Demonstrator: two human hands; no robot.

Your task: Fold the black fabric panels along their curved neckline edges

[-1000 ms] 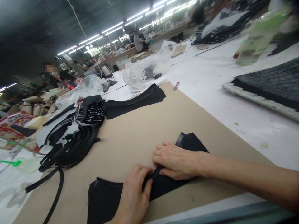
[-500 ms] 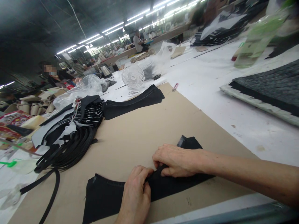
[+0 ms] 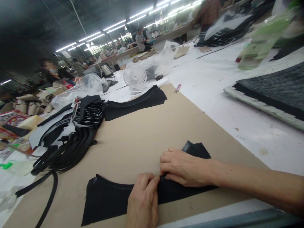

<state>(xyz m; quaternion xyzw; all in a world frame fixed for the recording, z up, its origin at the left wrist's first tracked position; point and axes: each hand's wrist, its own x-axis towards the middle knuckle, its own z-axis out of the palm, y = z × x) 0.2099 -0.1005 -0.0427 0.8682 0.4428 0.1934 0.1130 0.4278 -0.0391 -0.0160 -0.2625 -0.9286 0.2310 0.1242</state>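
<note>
A black fabric piece (image 3: 106, 199) with a curved upper edge lies on the brown paper sheet (image 3: 152, 133) in front of me. Near the middle of that curve, my left hand (image 3: 143, 196) pinches the edge with its fingers closed. Just to its right, my right hand (image 3: 182, 167) is closed on the same edge, thumb below and fingers curled over. The two hands almost touch. Past my right hand, the fabric's right end stands up in a small folded flap. What lies under the fingertips is hidden.
Farther back lies a similar black curved piece (image 3: 137, 103). At left are a coil of black strips (image 3: 73, 148) and a plastic bag (image 3: 89, 84). A white fan (image 3: 135, 76), pink thread snips (image 3: 178, 88), a bottle (image 3: 255, 53) and a fabric-covered board (image 3: 273, 91) stand around. Co-workers sit beyond.
Both hands have shifted slightly right along the curved edge, still closed on it. My left hand's fingers have drawn closer together. The view has shifted a little.
</note>
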